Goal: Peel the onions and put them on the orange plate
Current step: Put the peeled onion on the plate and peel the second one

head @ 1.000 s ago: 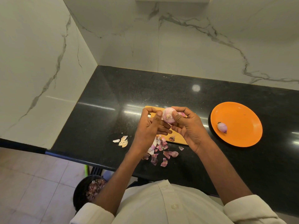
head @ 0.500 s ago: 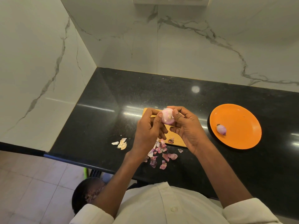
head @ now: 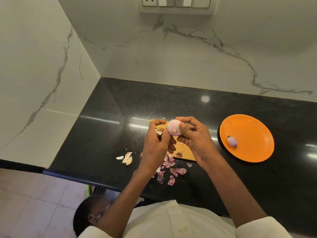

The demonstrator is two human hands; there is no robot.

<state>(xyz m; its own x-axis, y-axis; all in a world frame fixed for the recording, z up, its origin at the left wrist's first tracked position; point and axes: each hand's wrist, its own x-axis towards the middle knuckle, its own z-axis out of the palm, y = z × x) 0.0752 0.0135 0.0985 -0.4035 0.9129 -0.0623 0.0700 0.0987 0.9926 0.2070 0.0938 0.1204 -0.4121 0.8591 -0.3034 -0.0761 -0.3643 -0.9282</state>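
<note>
An onion [head: 174,127], pale and mostly peeled, is grasped between both hands above a cutting board [head: 186,152] at the centre of a black counter [head: 120,121]. It is pinched by the left hand [head: 156,145] from 9 o'clock and by the right hand [head: 193,136] from 3 o'clock. Peels [head: 169,170] are scattered at 6 o'clock of the board. An orange plate [head: 253,131] at 3 o'clock carries one small peeled onion [head: 232,141].

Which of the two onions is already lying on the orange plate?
The smaller purple onion, lying alone on the orange plate. The larger, paler onion is held above the cutting board by both hands.
</note>
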